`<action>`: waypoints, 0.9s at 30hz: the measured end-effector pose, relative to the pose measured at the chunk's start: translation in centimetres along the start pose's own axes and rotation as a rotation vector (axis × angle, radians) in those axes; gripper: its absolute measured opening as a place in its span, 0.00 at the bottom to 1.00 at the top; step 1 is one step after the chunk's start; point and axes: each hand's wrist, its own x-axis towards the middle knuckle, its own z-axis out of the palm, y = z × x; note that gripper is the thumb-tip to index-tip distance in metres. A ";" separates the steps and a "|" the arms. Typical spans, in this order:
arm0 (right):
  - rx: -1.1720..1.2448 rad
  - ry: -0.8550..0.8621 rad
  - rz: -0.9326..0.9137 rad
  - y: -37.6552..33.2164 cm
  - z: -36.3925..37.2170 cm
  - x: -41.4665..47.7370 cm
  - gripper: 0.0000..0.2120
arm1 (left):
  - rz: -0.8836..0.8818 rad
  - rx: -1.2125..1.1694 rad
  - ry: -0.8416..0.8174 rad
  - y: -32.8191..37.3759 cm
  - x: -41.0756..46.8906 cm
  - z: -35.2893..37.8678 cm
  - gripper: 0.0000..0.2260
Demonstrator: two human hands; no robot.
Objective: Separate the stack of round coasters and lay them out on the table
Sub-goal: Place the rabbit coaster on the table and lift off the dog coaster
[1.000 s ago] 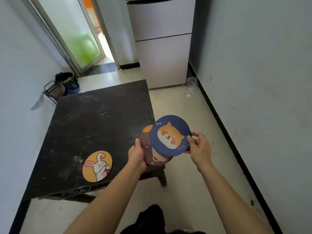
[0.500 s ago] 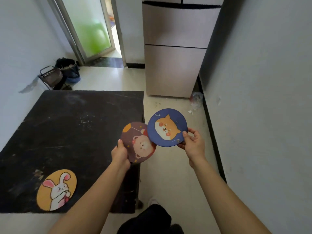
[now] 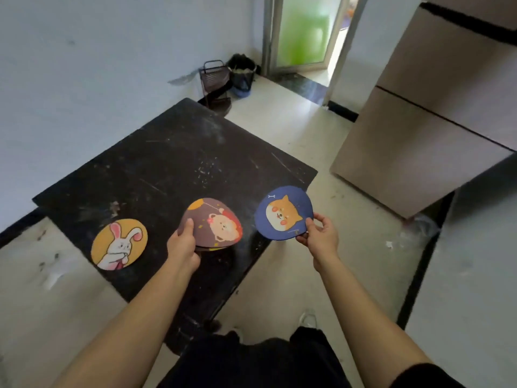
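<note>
A yellow rabbit coaster (image 3: 119,244) lies flat on the black table (image 3: 173,163) near its front left edge. My left hand (image 3: 182,245) grips a small stack of coasters (image 3: 212,224) just above the table; its top one is brown with a bear, and another edge shows beneath. My right hand (image 3: 319,233) pinches the lower edge of a blue dog coaster (image 3: 282,212), held in the air over the table's right edge, apart from the stack.
A beige fridge (image 3: 436,113) stands on the right. A wire basket (image 3: 214,77) and a dark bucket (image 3: 242,72) sit on the floor by the far wall, near a glass door (image 3: 305,32). My dark-clothed legs are at the bottom.
The blue dog coaster has come off the stack and moved right in my right hand. My left hand has brought the stack over the table. The view has turned left.
</note>
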 end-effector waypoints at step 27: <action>-0.888 -0.536 0.075 7.9 10.9 8.4 0.06 | -0.307 -0.695 0.259 -9.9 3.7 -2.9 0.14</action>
